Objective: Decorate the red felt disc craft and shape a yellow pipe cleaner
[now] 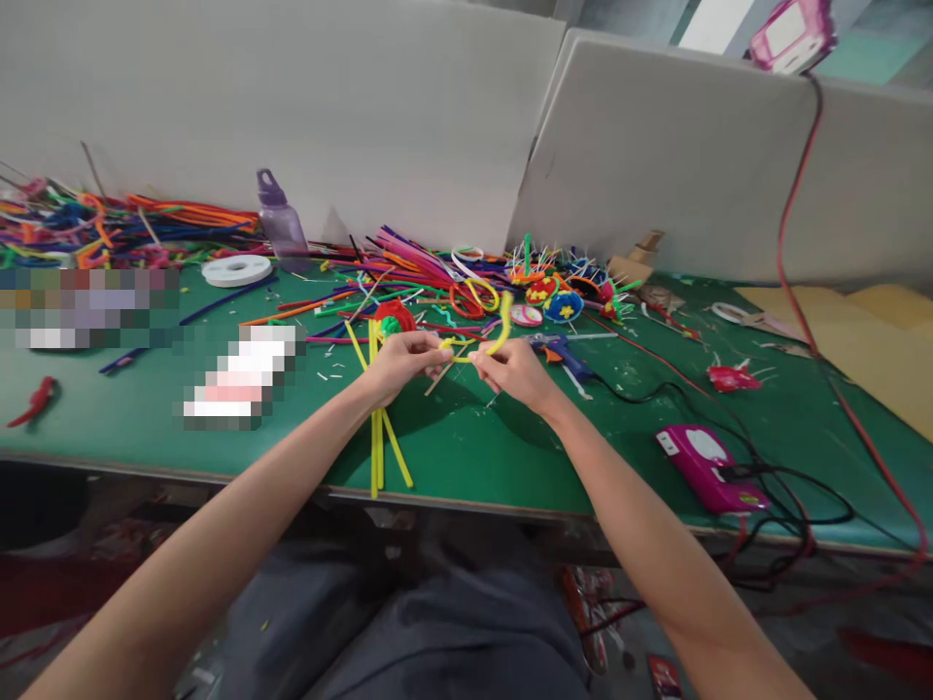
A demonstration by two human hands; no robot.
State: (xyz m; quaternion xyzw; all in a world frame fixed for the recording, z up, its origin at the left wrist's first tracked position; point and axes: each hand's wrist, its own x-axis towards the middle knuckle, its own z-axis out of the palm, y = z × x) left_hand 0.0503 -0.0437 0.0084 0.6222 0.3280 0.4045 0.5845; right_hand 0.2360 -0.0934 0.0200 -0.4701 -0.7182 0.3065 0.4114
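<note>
Both my hands pinch one bent yellow pipe cleaner [504, 326] above the green table. My left hand [400, 367] has its fingertips closed on one part, where a small loop shows. My right hand [514, 371] grips it a short way along, and a curved end rises above the fingers. Several straight yellow pipe cleaners [377, 452] lie under my left hand and reach the table's front edge. Behind that hand sits a red and green fuzzy piece [394, 318]. A blue glue gun [569, 360] lies just beyond my right hand.
A pile of coloured pipe cleaners [408, 258] runs along the back. A purple bottle [282, 224] and a white spool [237, 270] stand at back left. At right are a magenta power strip [710, 469] with cables and brown cardboard [867, 331]. Red scissors-like handles [466, 299] lie centrally.
</note>
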